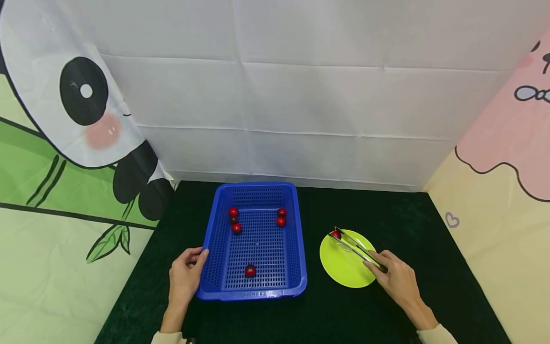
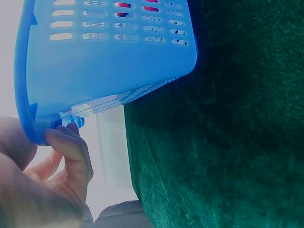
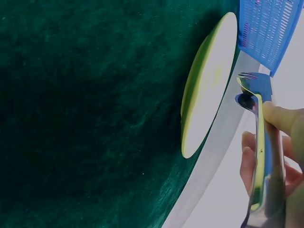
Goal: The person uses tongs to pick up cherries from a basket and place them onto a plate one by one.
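Observation:
My left hand [image 1: 185, 277] grips the left rim of a blue perforated basket [image 1: 253, 295], thumb and fingers pinching its edge, as the left wrist view also shows. Several red cherry tomatoes lie in it, such as one tomato [image 1: 237, 228] at the left and another tomato [image 1: 250, 271] near the front. Metal tongs [image 3: 260, 142] are held in my right hand [image 1: 399, 279] over a yellow-green plate [image 1: 343, 272]. Between the tong tips, at the plate's far left edge, shows a red tomato [image 1: 336, 234]; I cannot tell whether it is clamped.
Dark green cloth [image 1: 378, 315] covers the table. The plate stands to the right of the basket, with a strip of cloth between them. A white sheet [image 1: 301, 95] rises behind, and printed cartoon cloths flank both sides.

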A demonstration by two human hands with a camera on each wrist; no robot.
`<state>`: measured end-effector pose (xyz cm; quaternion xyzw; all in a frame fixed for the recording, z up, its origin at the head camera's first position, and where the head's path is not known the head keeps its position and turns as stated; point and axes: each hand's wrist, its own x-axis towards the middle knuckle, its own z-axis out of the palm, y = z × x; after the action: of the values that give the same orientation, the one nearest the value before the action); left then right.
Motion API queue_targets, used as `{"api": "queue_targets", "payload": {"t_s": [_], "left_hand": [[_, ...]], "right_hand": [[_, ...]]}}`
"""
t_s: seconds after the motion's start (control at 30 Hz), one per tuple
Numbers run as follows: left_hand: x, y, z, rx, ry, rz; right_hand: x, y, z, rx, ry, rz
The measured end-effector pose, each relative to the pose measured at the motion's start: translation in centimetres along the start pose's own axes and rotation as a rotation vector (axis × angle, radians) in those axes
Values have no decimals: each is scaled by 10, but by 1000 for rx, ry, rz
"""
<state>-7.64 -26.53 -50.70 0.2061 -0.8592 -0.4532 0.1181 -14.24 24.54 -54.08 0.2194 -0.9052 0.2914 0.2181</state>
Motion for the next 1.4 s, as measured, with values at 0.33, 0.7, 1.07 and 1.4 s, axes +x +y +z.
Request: {"api": "queue_targets", "payload": {"t_s": [0.33, 0.7, 1.07, 1.4], "left_hand": [[-1, 1, 0, 9, 8, -7], [0, 0, 1, 8, 2, -3], [-1, 0, 2, 4, 4, -10], [-2, -1, 2, 2, 15, -1]], "right_hand": [[-7, 1, 0, -10, -67, 30], [-9, 3, -3, -41, -148, 64], [-6, 3, -7, -46, -177, 92], [-4, 3, -9, -68, -210, 134]]}}
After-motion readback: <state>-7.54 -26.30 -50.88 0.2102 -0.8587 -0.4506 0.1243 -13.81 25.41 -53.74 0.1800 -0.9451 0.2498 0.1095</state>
